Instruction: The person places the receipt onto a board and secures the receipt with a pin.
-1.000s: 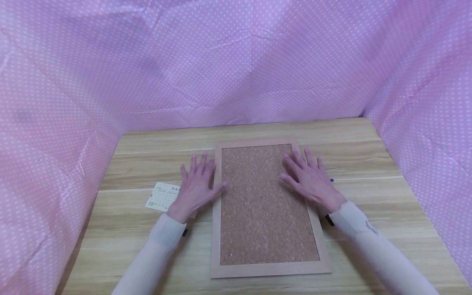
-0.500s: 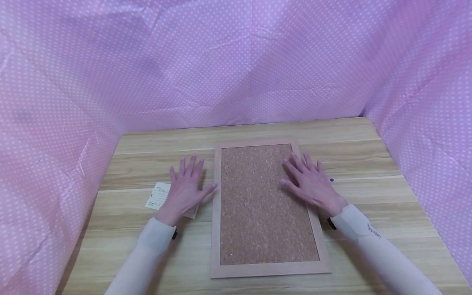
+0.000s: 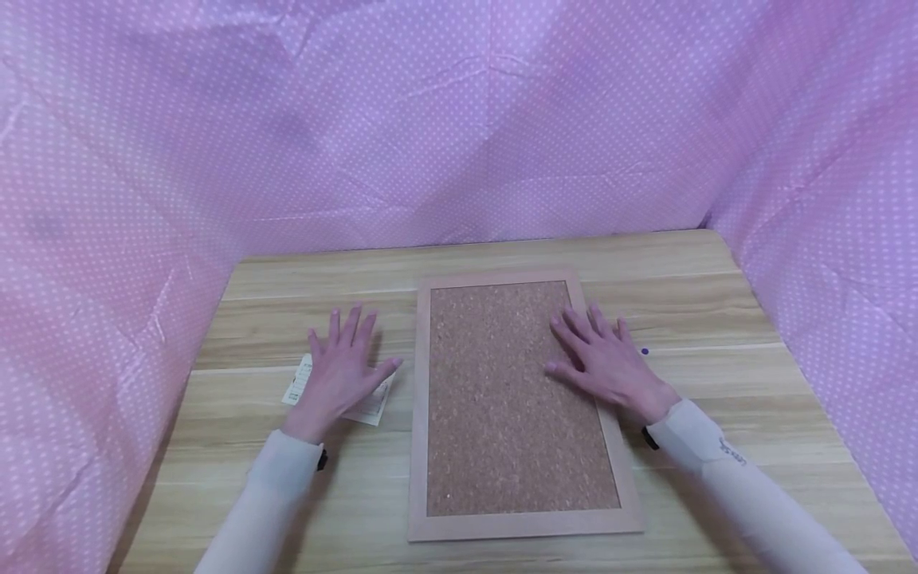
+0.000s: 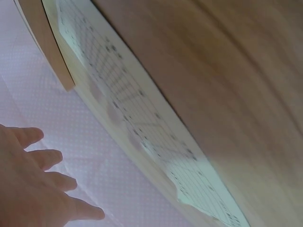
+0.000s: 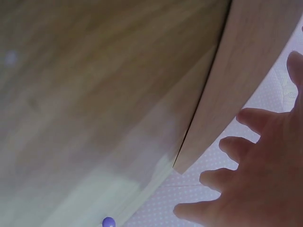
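Observation:
A cork board (image 3: 516,399) with a pale wooden frame lies flat on the table. My left hand (image 3: 337,379), fingers spread, hovers over a printed paper form (image 3: 369,408) left of the board and hides part of it. Ruled lines and small print cover the form (image 4: 128,99) in the left wrist view, where the hand appears apart from it. Over the board's right frame edge is my right hand (image 3: 606,363), its fingers extended and holding nothing. In the right wrist view the fingers (image 5: 227,182) show near the frame (image 5: 236,85); contact cannot be told.
A small round purple object (image 3: 645,351) rests on the table just right of my right hand. Pink polka-dot cloth (image 3: 459,143) hangs behind the wood-grain table (image 3: 717,319) and along both sides.
My left hand has moved left, off the board's left frame and over the paper form. The right hand has shifted only slightly toward me. Board and purple object stay put.

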{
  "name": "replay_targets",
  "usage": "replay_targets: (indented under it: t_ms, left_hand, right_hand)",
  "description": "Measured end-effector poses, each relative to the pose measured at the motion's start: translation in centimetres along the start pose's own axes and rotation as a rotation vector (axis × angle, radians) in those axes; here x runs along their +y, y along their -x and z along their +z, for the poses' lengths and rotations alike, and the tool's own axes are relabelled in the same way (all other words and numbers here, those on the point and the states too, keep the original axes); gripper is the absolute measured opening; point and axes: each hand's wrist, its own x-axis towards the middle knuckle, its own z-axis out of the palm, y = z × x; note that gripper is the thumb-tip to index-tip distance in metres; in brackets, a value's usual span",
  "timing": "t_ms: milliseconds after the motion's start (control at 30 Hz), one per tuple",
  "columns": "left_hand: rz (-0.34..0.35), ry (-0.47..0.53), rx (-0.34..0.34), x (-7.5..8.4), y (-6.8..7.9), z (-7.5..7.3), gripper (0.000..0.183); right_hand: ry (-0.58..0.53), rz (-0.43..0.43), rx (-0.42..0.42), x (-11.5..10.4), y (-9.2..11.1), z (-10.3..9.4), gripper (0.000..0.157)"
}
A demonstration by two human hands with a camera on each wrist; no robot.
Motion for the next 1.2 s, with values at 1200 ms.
replay_targets:
  t_ms: [1200]
  left_hand:
    - [0.027,0.071,-0.059,-7.8,4.1,-2.7,0.091]
  right_hand:
    - [-0.020,0.005,-0.078,0.8,-0.2,-0.1,0.094]
